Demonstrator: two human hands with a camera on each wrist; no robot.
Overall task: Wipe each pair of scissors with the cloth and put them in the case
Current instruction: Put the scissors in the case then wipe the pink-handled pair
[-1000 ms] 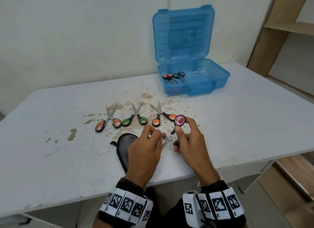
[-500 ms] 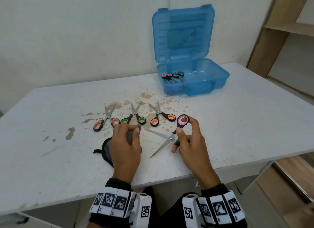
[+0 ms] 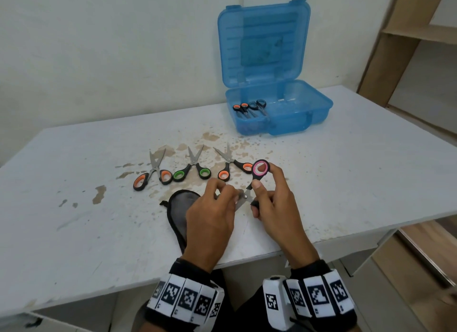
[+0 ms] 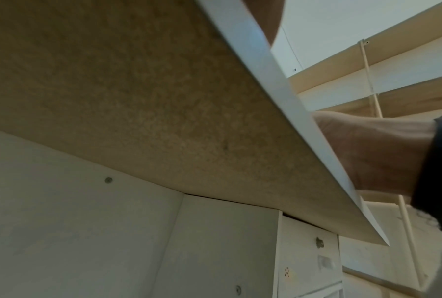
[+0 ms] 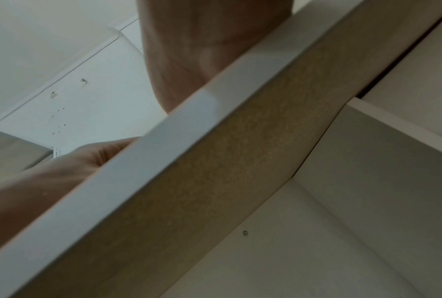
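Left hand (image 3: 210, 218) back pinching cloth (image 3: 181, 208) on blade, right hand (image 3: 272, 205) gripping pink scissors (image 3: 260, 169) (handles).

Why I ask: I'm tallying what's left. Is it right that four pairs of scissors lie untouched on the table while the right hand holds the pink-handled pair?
Not quite: the head view shows three pairs lying untouched on the table, not four. The right hand does hold the pink-handled pair.

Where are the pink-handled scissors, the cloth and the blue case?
pink-handled scissors (image 3: 261, 169), head view, on the pink ring.
cloth (image 3: 181, 203), head view, on the bare dark part left of the left hand.
blue case (image 3: 308, 119), head view, on the front wall.
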